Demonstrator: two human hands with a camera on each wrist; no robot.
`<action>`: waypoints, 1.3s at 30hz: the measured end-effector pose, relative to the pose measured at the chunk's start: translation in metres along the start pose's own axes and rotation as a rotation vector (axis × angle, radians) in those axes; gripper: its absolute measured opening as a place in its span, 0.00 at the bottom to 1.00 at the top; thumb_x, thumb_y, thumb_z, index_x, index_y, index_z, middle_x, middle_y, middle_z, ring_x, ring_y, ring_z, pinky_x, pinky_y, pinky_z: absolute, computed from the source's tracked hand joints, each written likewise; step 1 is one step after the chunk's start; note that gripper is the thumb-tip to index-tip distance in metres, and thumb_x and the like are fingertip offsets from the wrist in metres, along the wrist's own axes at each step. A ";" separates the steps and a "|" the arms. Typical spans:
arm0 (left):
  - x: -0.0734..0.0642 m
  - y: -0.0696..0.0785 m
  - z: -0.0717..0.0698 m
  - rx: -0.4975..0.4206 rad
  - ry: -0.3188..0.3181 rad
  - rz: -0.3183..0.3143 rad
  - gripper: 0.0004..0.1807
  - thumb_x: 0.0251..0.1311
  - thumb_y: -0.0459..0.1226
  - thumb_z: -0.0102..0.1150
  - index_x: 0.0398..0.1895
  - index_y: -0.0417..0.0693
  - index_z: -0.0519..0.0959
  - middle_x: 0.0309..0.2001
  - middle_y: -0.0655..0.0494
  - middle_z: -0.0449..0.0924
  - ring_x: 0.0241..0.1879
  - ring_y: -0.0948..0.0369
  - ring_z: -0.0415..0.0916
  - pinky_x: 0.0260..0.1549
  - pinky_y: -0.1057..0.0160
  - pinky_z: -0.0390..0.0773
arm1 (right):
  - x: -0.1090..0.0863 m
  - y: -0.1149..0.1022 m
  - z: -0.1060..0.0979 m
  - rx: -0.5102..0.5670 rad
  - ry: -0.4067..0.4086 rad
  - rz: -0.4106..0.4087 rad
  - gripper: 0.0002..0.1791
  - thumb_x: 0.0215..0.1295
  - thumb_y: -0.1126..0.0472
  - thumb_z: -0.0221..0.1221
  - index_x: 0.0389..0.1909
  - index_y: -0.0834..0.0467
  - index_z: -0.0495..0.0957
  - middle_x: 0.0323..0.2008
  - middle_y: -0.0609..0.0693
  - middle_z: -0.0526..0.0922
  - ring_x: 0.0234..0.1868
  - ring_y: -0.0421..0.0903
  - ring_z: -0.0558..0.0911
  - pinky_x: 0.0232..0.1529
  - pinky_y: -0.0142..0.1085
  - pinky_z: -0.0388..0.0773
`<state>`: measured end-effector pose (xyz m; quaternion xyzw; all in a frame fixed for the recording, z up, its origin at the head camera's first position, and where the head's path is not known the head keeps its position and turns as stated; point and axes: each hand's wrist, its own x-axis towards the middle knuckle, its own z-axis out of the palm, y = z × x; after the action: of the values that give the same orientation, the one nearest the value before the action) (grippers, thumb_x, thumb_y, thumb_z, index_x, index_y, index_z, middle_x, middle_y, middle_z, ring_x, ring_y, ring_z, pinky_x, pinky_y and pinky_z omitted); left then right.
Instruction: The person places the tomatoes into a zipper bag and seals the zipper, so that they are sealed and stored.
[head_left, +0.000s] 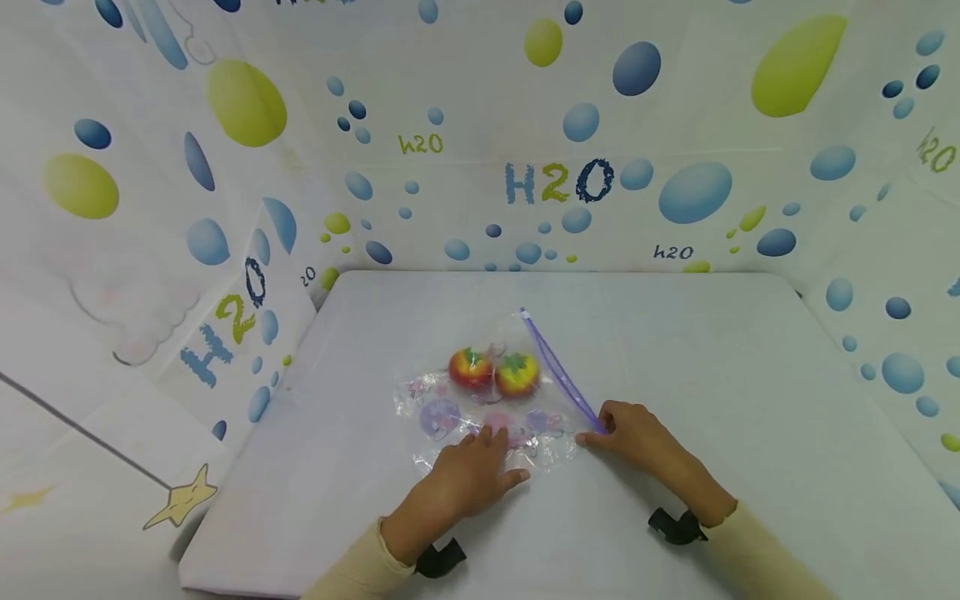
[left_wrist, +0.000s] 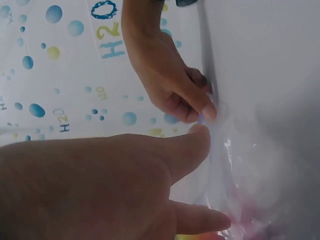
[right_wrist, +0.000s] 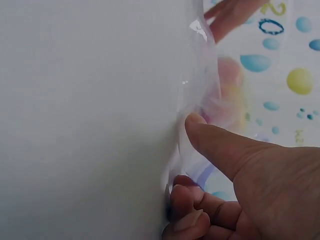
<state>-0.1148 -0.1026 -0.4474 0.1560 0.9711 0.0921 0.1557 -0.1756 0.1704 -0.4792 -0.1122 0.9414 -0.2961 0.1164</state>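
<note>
A clear plastic zip bag (head_left: pixel 442 387) printed with pink and purple patterns lies flat on the white table. Its purple zip strip (head_left: pixel 555 367) runs along the right side. Two red-and-yellow toy fruits with green tops, a left one (head_left: pixel 470 368) and a right one (head_left: pixel 517 375), show within the bag's outline. My left hand (head_left: pixel 468 479) rests on the near part of the bag with fingers spread. At the near end of the zip strip, my right hand (head_left: pixel 637 433) pinches the bag's corner, fingers curled, as the right wrist view also shows of that hand (right_wrist: pixel 240 185).
The white table (head_left: pixel 712 342) extends around the bag to a back edge. Behind and beside it hangs a white sheet (head_left: pixel 480 192) with blue and green drops and H2O lettering. A dark band (head_left: pixel 675 527) sits at my right wrist, another (head_left: pixel 441 558) at my left.
</note>
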 end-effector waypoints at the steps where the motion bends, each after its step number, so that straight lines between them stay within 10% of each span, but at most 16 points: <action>1: -0.001 0.002 0.000 0.012 -0.007 0.008 0.44 0.73 0.63 0.55 0.77 0.40 0.67 0.74 0.39 0.71 0.69 0.40 0.76 0.62 0.38 0.78 | 0.002 0.002 -0.002 0.001 0.003 0.001 0.23 0.62 0.46 0.75 0.34 0.59 0.76 0.25 0.48 0.72 0.30 0.45 0.72 0.30 0.37 0.66; 20: 0.003 0.025 -0.006 0.023 -0.040 0.197 0.37 0.73 0.62 0.55 0.76 0.51 0.72 0.67 0.53 0.81 0.65 0.52 0.81 0.61 0.49 0.81 | 0.046 0.023 -0.020 0.049 0.046 -0.016 0.24 0.68 0.55 0.70 0.53 0.69 0.75 0.47 0.63 0.81 0.45 0.55 0.78 0.49 0.52 0.78; 27: 0.031 -0.008 -0.034 -0.208 0.183 0.218 0.26 0.79 0.51 0.53 0.71 0.47 0.77 0.71 0.49 0.77 0.71 0.49 0.74 0.69 0.48 0.74 | 0.052 0.025 -0.022 0.097 0.021 -0.013 0.24 0.71 0.56 0.67 0.56 0.67 0.70 0.49 0.65 0.80 0.42 0.54 0.77 0.41 0.44 0.78; 32: 0.071 -0.057 -0.061 -0.426 0.422 0.064 0.25 0.79 0.46 0.55 0.70 0.42 0.75 0.73 0.40 0.72 0.73 0.43 0.70 0.71 0.43 0.70 | 0.057 0.026 -0.023 0.137 -0.007 0.005 0.25 0.74 0.55 0.63 0.60 0.65 0.66 0.52 0.67 0.79 0.41 0.53 0.79 0.40 0.43 0.78; 39: 0.107 -0.117 -0.077 -0.608 0.194 -0.061 0.30 0.80 0.51 0.52 0.71 0.38 0.73 0.65 0.38 0.81 0.63 0.44 0.82 0.64 0.43 0.78 | 0.062 0.025 -0.026 0.247 -0.064 0.013 0.29 0.78 0.54 0.59 0.66 0.65 0.58 0.57 0.70 0.82 0.48 0.55 0.81 0.46 0.44 0.78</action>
<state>-0.2691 -0.1859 -0.4318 0.0638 0.9137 0.3876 0.1042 -0.2454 0.1863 -0.4825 -0.1004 0.8943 -0.4052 0.1609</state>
